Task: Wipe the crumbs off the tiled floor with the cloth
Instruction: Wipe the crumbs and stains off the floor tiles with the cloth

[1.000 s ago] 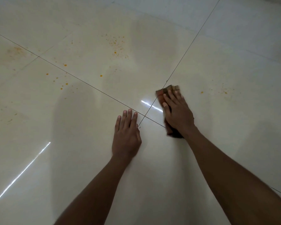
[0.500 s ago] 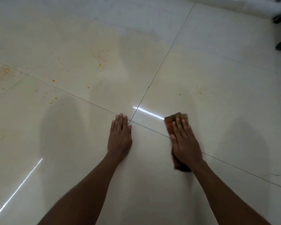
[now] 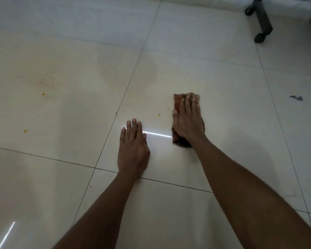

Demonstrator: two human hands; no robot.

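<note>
While the left hand [image 3: 133, 150] lies flat on the floor [image 3: 61, 114], the right hand [image 3: 188, 121] presses open-palmed on the cloth [image 3: 178, 101].

Glossy tiled floor [image 3: 214, 72] bears cloth [image 3: 177, 102], orange crumbs [image 3: 159, 115].

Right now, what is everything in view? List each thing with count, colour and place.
Tiled floor: one, glossy cream, fills the view.
Crumbs: several, orange, one just left of the cloth, others far left.
Smudge: one, faint orange, upper left.
Scrap: one, grey, right edge.
Chair base: one, dark, wheeled, top right.
Cloth: one, reddish brown, flat under the right hand.
Left hand: flat on the floor, empty.
Right hand: flat on the cloth.
</note>
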